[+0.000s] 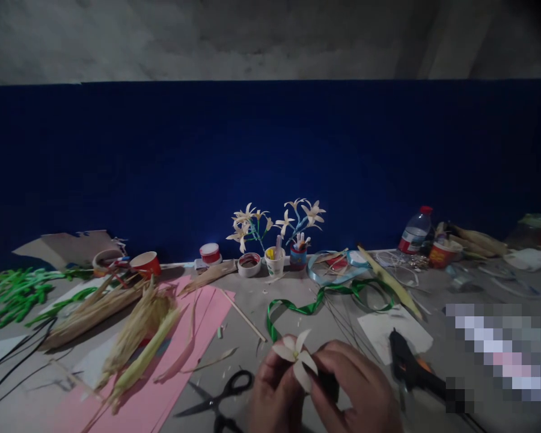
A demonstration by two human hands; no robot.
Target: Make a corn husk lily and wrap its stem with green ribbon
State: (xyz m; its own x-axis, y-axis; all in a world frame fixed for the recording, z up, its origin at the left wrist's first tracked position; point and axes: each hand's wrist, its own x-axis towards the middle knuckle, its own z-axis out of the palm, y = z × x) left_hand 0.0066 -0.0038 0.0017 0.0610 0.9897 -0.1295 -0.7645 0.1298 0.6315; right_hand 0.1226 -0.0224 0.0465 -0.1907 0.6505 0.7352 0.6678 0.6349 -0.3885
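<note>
A cream husk flower (296, 356) with several pointed petals is held at the bottom middle of the head view. My left hand (273, 391) is closed around its base from the left. From the right, my right hand (358, 388) pinches at a lower petal with thumb and finger. The flower's stem is hidden behind the fingers. Just left of my left hand lie black scissors (216, 402), blades apart. A black glue gun (415, 370) rests to the right of my right hand. Beyond both hands curls a green ribbon (297, 307).
Dried corn husks (135, 328) lie on pink paper (198, 337) at the left, with green fuzzy stems (15, 294) further out. Finished flowers (252, 222) stand in a white cup (275, 263) at the back. A plastic bottle (415, 231) stands back right.
</note>
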